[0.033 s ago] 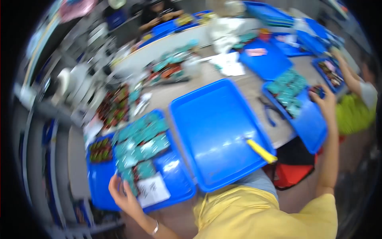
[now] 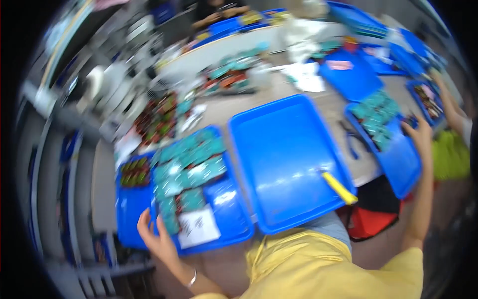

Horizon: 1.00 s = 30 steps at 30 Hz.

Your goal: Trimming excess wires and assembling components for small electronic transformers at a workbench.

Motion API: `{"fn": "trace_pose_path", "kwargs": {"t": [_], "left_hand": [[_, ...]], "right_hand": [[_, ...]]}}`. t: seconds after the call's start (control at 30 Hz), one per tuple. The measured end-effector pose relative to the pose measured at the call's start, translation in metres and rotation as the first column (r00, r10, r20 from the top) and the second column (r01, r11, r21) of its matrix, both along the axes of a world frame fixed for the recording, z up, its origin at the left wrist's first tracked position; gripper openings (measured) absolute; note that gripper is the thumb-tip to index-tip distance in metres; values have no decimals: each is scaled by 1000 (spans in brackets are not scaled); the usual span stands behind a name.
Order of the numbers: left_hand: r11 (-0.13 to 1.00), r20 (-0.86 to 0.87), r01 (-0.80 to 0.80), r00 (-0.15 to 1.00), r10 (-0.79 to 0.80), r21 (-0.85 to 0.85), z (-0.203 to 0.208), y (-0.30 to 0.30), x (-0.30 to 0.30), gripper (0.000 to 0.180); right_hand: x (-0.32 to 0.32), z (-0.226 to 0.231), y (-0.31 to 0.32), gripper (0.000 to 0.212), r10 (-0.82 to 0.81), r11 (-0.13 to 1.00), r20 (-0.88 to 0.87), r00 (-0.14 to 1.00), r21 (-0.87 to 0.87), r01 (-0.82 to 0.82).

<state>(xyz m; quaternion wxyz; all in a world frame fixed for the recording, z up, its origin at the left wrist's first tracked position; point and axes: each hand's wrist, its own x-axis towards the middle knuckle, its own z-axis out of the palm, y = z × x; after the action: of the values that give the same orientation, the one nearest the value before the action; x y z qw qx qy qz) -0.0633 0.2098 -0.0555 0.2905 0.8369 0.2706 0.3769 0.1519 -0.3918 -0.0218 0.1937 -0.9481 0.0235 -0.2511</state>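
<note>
My left hand (image 2: 162, 242) is open at the front edge of the left blue tray (image 2: 231, 219), fingers apart, beside rows of small teal-topped packs (image 2: 186, 177). A white paper slip (image 2: 200, 228) with marks lies below those packs. Far to the right, my right hand (image 2: 421, 135) reaches over another blue tray (image 2: 401, 164) that holds more teal packs (image 2: 374, 119). Its fingers close around a small dark piece (image 2: 410, 121), too blurred to name. Between my hands, a large blue tray (image 2: 284, 164) carries a yellow-handled tool (image 2: 339, 188), perhaps a cutter.
Dark-handled pliers (image 2: 350, 140) lie right of the middle tray. Red-green parts (image 2: 157, 119) and bagged teal pieces (image 2: 230, 77) sit behind. A red and black bag (image 2: 371, 217) is below the table edge. Another person's arm (image 2: 449, 102) is at right; someone sits opposite (image 2: 219, 12).
The whole view has shifted, so the scene sits farther right. My left hand has come slightly away from the teal packs. My right hand stays closed over the right tray.
</note>
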Motion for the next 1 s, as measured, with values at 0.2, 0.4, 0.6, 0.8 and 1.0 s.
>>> {"fn": "trace_pose_path", "kwargs": {"t": [0.2, 0.4, 0.6, 0.8, 1.0], "left_hand": [[994, -337, -54, 938, 85, 100, -17, 25, -35, 43], [967, -353, -90, 919, 172, 237, -34, -1, -26, 49], [929, -228, -187, 936, 268, 320, -49, -3, -28, 43], [776, 349, 418, 897, -270, -472, 19, -89, 2, 48], [279, 500, 733, 643, -580, -620, 37, -161, 39, 52]], "right_hand": [[85, -121, -165, 54, 48, 971, -73, 996, -229, -64], [89, -103, -113, 44, 31, 935, -431, 902, 331, 126], [55, -91, -126, 40, 64, 872, -172, 983, 488, 29], [-29, -36, 17, 31, 247, 616, 146, 958, 740, -271], [-88, 15, 193, 46, 738, 421, 138, 661, 670, -611]]}}
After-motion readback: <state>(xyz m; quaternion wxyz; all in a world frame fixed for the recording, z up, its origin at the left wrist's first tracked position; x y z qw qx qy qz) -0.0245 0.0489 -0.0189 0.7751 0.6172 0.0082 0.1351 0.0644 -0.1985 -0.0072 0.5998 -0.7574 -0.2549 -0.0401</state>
